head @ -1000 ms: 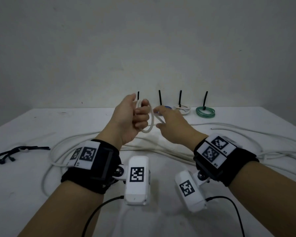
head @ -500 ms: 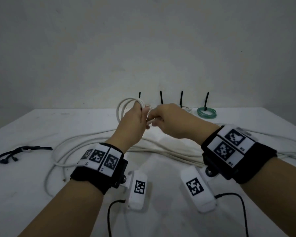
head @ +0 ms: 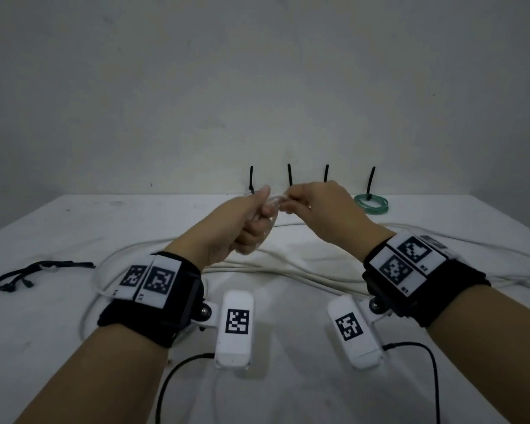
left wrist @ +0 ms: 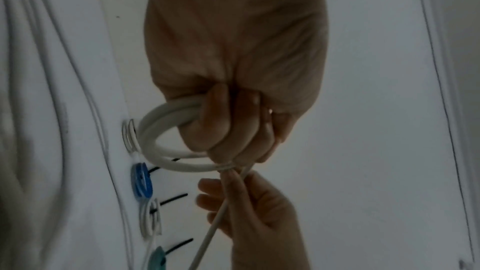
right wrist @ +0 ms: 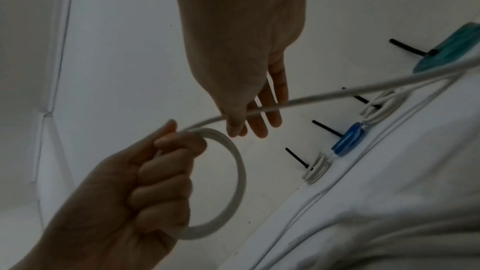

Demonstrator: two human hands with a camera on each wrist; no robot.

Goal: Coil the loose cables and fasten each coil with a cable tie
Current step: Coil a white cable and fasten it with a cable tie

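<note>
The white coil (right wrist: 233, 171) hangs in my left hand (head: 230, 231), raised above the desk (head: 58, 347); my left fingers (right wrist: 161, 174) are curled tight round its strands, thumb on top. From the coil the loose cable (right wrist: 337, 93) runs out to my right hand (head: 322, 206), just beside the left; its thumb and forefinger pinch the cable while the other right fingers (right wrist: 270, 106) hang nearly straight. More of the white cable lies slack across the desk under my wrists. Along the far edge sit four tied coils, each with a black tie standing up: white (right wrist: 317, 169), blue (right wrist: 348, 139), white (right wrist: 384, 106) and green (head: 372, 204). A black cord (head: 28, 273) lies off to my left.
</note>
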